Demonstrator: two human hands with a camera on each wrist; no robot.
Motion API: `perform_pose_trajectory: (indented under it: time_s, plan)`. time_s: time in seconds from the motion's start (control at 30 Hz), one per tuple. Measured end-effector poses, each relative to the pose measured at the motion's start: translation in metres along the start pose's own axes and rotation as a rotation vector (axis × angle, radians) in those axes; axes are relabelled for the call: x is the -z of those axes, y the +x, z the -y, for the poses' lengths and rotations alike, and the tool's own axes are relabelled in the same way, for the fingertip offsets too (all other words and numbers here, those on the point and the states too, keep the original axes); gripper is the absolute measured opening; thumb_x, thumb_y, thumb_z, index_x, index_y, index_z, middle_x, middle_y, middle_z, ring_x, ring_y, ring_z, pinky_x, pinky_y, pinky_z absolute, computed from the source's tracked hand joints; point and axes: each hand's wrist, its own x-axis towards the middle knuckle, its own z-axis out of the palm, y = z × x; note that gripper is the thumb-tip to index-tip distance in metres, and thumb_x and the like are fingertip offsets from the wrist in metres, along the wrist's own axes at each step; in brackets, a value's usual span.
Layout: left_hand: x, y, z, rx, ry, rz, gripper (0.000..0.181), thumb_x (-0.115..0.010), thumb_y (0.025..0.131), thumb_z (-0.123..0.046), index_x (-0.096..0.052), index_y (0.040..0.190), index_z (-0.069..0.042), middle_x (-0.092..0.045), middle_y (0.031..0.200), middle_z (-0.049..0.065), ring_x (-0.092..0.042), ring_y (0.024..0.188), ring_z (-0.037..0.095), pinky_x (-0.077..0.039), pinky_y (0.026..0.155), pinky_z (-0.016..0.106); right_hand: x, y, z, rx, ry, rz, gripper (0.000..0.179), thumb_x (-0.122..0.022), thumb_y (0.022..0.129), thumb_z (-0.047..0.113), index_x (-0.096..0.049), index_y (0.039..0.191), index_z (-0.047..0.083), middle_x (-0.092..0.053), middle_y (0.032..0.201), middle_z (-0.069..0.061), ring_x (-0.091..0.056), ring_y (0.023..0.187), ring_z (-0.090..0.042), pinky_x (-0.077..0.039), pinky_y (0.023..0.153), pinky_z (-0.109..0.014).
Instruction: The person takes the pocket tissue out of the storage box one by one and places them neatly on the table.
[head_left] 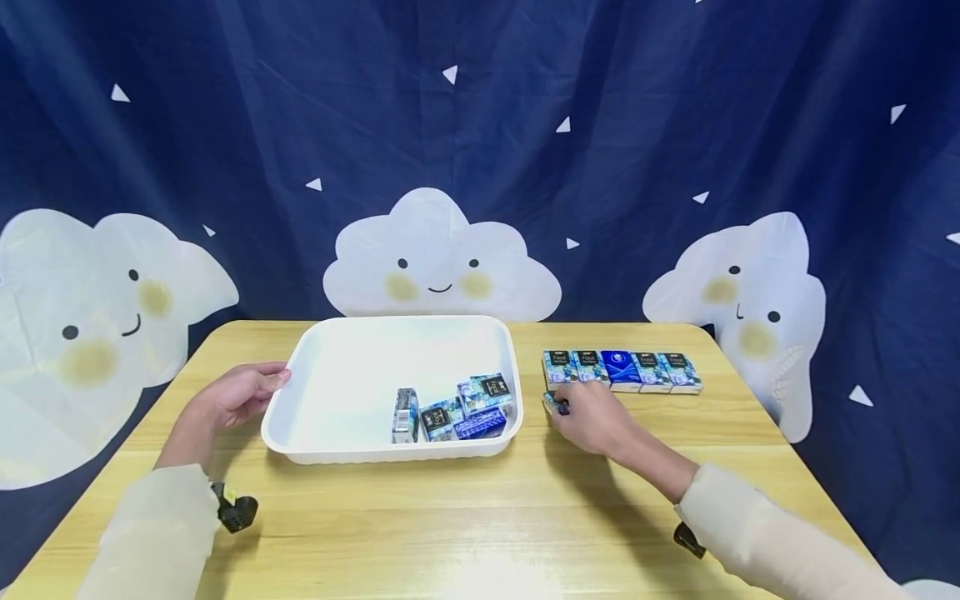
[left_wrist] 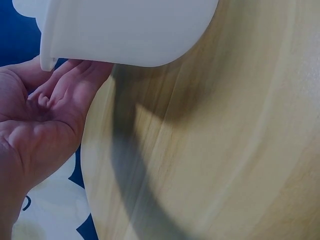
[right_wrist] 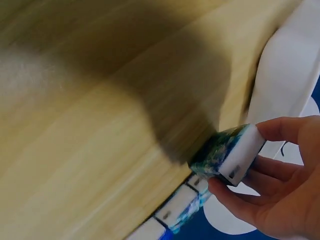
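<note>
The head picture is bright. A white shine glares low on the surface [head_left: 405, 517], and the tray [head_left: 337, 392] looks very white. Soft shadows lie below both arms [head_left: 787, 533], so light seems to come from above. Clouds [head_left: 97, 333] at the sides look stretched. Both wrist pictures are darker, with big soft shadows. In the right one, the pack [right_wrist: 242, 152] by the fingers [right_wrist: 285, 129] looks blurry.

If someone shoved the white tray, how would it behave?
The white tray seems stiff, showing no sag where the left hand grips it. Broad and low, it would probably slide rather than tip. The loose packets inside might shift.
</note>
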Motion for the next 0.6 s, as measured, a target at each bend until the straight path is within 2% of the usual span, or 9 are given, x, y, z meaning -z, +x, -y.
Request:
perform_pose_trajectory:
  time_s: [0.17,0.37,0.47,0.6]
  plan:
    - [0.0011,0.0008,0.0007,-0.001,-0.005,0.004,0.074,-0.051,0.107,-0.024,-0.01,0.159,0.007,-0.071,0.091,-0.017,-0.069,0.084,-0.001,-0.059,0.078,0.018,-0.0086,-0.0077,-0.0002,0.032,-0.059,-0.035,0.026,-0.08,0.083,0.011,-0.072,0.104,-0.002,-0.069,0.083,-0.009,-0.053,0.063,-0.015,-0.047,0.055,-0.028]
    - [0.0022,0.0006,0.0016,-0.018,-0.018,0.018,0.074,-0.05,0.108,-0.023,-0.007,0.158,0.009,-0.071,0.092,-0.017,-0.07,0.084,0.0,-0.06,0.079,0.02,-0.0113,-0.0105,0.0003,0.033,-0.074,-0.02,0.031,-0.083,0.083,0.015,-0.07,0.105,-0.001,-0.066,0.077,-0.007,-0.051,0.059,-0.014,-0.044,0.052,-0.026]
    - [0.0011,0.0005,0.0019,-0.018,-0.032,0.01,0.073,-0.05,0.108,-0.023,-0.008,0.158,0.009,-0.071,0.091,-0.017,-0.07,0.084,0.0,-0.06,0.079,0.02,-0.0092,-0.0092,0.0013,0.033,-0.062,-0.025,0.02,-0.081,0.085,0.016,-0.069,0.094,0.002,-0.062,0.071,-0.003,-0.05,0.057,-0.013,-0.043,0.051,-0.026]
    - [0.0003,0.0006,0.0022,-0.016,-0.033,0.006,0.074,-0.051,0.107,-0.023,-0.009,0.158,0.009,-0.071,0.091,-0.017,-0.07,0.084,0.0,-0.06,0.079,0.02,-0.0077,-0.0056,0.0015,0.067,-0.039,-0.101,0.014,-0.076,0.088,0.013,-0.069,0.078,0.008,-0.06,0.065,0.001,-0.049,0.054,-0.01,-0.043,0.05,-0.025]
